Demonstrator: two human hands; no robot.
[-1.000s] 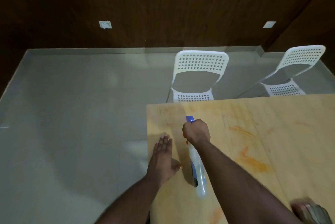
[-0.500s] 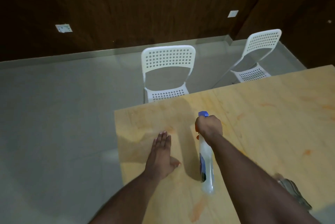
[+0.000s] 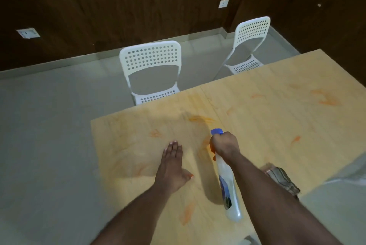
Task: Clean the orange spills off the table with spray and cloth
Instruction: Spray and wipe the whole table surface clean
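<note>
My right hand [image 3: 224, 144] grips the neck of a clear spray bottle [image 3: 227, 187] with a blue nozzle, held above the light wooden table [image 3: 267, 126] and aimed away from me. Flat on the tabletop to its left rests my left hand [image 3: 172, 165], fingers straight. Orange smears mark the wood: one just beyond the nozzle [image 3: 201, 119], one at the far right [image 3: 326, 99], one near me [image 3: 187, 212]. A crumpled grey cloth [image 3: 282, 180] lies at the table's near right edge, partly hidden by my right forearm.
Two white perforated chairs stand beyond the table, one [image 3: 151, 70] at its far edge and another [image 3: 248, 44] further right. Grey tiled floor [image 3: 49, 126] spreads to the left. A dark wood wall closes the back.
The view has swung, so the table and chairs sit differently in frame. My right hand still holds the bottle over the table; my left hand stays flat on the wood.
</note>
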